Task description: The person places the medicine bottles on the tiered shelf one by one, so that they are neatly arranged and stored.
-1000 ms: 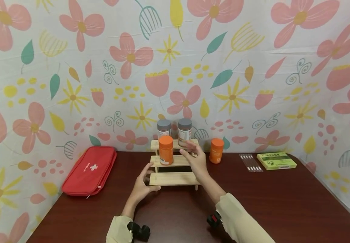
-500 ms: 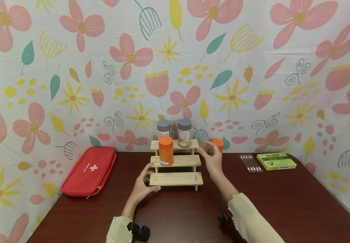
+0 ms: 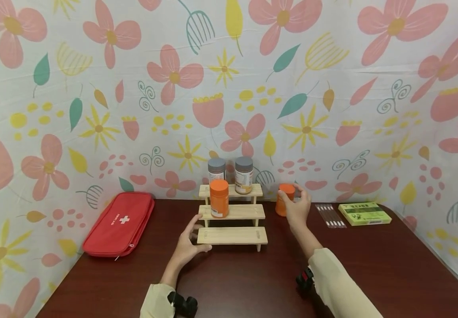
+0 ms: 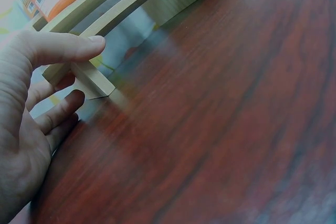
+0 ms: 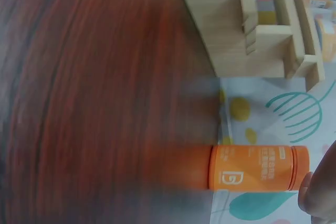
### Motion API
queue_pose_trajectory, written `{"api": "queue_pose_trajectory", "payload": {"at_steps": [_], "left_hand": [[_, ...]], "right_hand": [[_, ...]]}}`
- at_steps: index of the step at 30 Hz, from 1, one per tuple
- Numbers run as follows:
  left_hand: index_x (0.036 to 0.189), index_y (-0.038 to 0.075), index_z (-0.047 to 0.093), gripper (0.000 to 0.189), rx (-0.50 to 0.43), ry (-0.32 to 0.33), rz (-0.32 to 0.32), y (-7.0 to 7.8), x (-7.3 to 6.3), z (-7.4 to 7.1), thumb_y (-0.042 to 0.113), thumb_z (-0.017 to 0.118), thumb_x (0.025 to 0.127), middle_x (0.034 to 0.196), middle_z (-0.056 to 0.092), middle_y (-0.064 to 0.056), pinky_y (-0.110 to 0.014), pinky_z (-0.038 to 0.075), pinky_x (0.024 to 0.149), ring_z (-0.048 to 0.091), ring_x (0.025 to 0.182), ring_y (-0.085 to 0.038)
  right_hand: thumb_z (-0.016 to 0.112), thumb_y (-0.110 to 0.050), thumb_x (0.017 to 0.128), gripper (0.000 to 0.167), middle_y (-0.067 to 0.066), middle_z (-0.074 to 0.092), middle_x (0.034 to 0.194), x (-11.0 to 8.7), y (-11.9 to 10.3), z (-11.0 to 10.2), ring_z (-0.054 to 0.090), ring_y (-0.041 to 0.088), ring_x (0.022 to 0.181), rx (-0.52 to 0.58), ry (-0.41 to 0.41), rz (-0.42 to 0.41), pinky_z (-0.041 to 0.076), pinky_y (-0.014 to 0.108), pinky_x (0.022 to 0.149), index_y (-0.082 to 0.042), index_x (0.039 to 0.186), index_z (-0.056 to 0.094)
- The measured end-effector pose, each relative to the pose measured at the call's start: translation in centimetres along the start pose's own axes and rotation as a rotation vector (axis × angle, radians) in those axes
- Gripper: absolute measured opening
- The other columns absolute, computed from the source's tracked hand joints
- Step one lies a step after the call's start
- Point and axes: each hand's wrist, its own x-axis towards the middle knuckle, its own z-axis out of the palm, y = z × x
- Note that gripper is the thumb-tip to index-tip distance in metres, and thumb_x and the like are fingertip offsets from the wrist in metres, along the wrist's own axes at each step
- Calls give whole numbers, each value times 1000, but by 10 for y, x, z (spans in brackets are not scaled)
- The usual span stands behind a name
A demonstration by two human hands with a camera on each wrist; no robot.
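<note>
A three-step wooden display rack (image 3: pixel 232 235) stands in the middle of the table. My left hand (image 3: pixel 185 247) holds its lower left end, the thumb along the bottom step and the fingers at the side. An orange bottle (image 3: pixel 219 201) stands on the middle step, and two grey-capped bottles (image 3: pixel 244 177) on the top step. Right of the rack stands another orange bottle (image 5: pixel 252 168), upright on the table. My right hand (image 3: pixel 298 210) is at its cap, thumb in front and fingers at the far right side; I cannot tell whether they grip it.
A red first aid pouch (image 3: pixel 119 224) lies on the left of the table (image 3: pixel 229 287). On the right are a pack of cotton swabs (image 3: pixel 331 216) and a yellow-green box (image 3: pixel 364 213). A floral cloth (image 3: pixel 229 88) hangs right behind the table.
My right hand has left the grey-capped bottle on the top step and moved right to the orange bottle on the table. My left hand stays at the rack.
</note>
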Motion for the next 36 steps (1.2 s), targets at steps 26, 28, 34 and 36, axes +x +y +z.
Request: {"api": "queue_pose_trajectory", "payload": {"at_steps": [26, 28, 34, 36], "left_hand": [[149, 15, 40, 95, 16, 4, 17, -1, 2, 0, -3, 83, 67, 122, 58, -21, -38, 48, 77, 54, 83, -23], [149, 16, 40, 95, 12, 6, 17, -1, 2, 0, -4, 83, 67, 122, 58, -20, -37, 48, 76, 54, 83, -23], [149, 16, 40, 94, 13, -4, 12, -2, 0, 1, -4, 83, 68, 123, 57, -22, -32, 49, 74, 54, 83, -23], [149, 15, 40, 94, 11, -3, 14, -3, 0, 1, -5, 83, 67, 122, 57, -23, -32, 48, 74, 54, 83, -24]], "right_hand": [[73, -12, 86, 60, 20, 43, 146, 30, 31, 0, 36, 38, 137, -144, -99, -63, 29, 53, 113, -3, 138, 45], [72, -10, 87, 56, 21, 46, 142, 32, 34, -1, 39, 38, 135, -153, -112, -55, 33, 53, 111, -2, 135, 47], [69, -7, 89, 49, 22, 51, 136, 31, 41, -7, 47, 38, 127, -215, -172, -26, 44, 55, 99, -6, 133, 48], [69, -8, 90, 50, 23, 52, 135, 31, 42, -9, 48, 38, 125, -215, -187, -25, 46, 54, 96, -7, 134, 47]]}}
